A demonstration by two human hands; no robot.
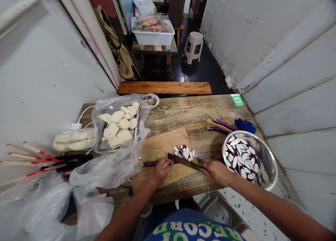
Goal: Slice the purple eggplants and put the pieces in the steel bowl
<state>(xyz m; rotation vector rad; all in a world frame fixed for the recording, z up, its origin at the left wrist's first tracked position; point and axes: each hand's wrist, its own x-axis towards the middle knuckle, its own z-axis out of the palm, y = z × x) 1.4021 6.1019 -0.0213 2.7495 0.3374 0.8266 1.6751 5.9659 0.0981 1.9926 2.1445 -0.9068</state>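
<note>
1. We are seeing, far left, skewers [28,157] with red ends lying beside loose plastic bags [105,171], and a tray of pale dough pieces [119,125] sitting inside one bag on the wooden table [183,110].
2. We are pinning the long purple eggplant [151,163] to the cutting board [160,150] with our left hand [160,171], fingers curled down and closed over it.
3. We are holding the knife [185,161] in our right hand [216,171], fist wrapped tight on the handle, the blade angling toward the left fingertips.
4. Cut slices [183,152] are piling just beyond the blade.
5. The steel bowl [270,164] of slices is sitting at the table's right edge, possibly overhanging it; the view is too warped to tell.
6. We are judging the risks: the blade nicking the left fingers because they sit so close, the round eggplant rolling, and the bowl tipping if an elbow bumps it.
</note>
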